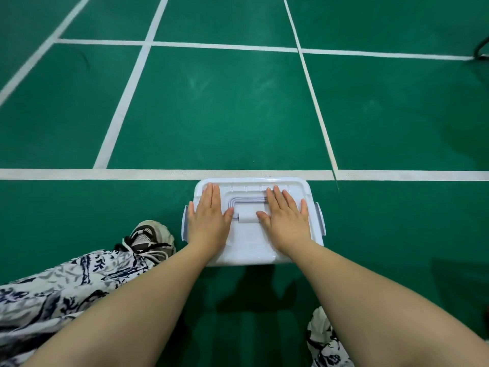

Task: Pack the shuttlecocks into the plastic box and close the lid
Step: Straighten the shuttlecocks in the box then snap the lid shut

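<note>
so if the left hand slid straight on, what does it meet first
Likely the raised far rim of the lid, right ahead of the left hand; past it, only the white court line.

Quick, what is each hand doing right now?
Left hand: open, flat on the box lid, holding nothing.
Right hand: open, flat on the same lid, holding nothing.

Two bare forearms point(137, 308) reach from the bottom edge of the frame to the left hand point(209, 215) and right hand point(285, 218). At lower left is a loose trouser leg point(66, 284) in white fabric printed with navy and grey leaf-like shapes. A patch of the same print point(324, 337) shows at the bottom, right of centre. Left of centre is a cream and dark brown sneaker point(148, 237) with a mesh panel and pale laces.
</note>
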Action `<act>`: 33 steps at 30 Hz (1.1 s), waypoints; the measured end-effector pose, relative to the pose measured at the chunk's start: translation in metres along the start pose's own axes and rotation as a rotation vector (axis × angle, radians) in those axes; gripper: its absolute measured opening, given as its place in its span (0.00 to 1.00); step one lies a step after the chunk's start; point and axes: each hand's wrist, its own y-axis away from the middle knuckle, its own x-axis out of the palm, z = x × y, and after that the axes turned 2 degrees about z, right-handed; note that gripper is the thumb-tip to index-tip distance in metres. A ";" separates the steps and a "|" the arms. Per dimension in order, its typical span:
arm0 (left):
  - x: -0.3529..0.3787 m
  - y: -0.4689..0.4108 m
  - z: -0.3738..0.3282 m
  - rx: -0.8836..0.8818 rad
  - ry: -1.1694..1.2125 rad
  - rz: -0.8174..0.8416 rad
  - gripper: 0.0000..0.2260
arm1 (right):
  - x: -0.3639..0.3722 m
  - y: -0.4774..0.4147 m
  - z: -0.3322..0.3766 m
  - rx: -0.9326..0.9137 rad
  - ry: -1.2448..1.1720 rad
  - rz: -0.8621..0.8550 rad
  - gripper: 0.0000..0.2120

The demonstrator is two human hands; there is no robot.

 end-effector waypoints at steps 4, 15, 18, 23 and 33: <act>0.004 0.012 0.011 -0.125 0.005 -0.123 0.29 | -0.003 0.013 -0.025 0.135 0.045 -0.092 0.29; 0.001 0.018 0.023 -0.680 0.396 -0.006 0.35 | -0.007 0.015 -0.055 0.694 -0.593 0.142 0.39; 0.001 0.019 0.020 -0.636 0.393 -0.108 0.30 | -0.006 0.011 -0.056 0.736 -0.713 0.058 0.37; 0.000 0.022 0.019 -0.537 0.311 -0.169 0.25 | -0.005 0.009 -0.051 0.744 -0.727 0.005 0.38; 0.004 0.016 0.027 -0.674 0.578 0.012 0.30 | -0.009 0.014 -0.059 0.660 -1.088 0.065 0.27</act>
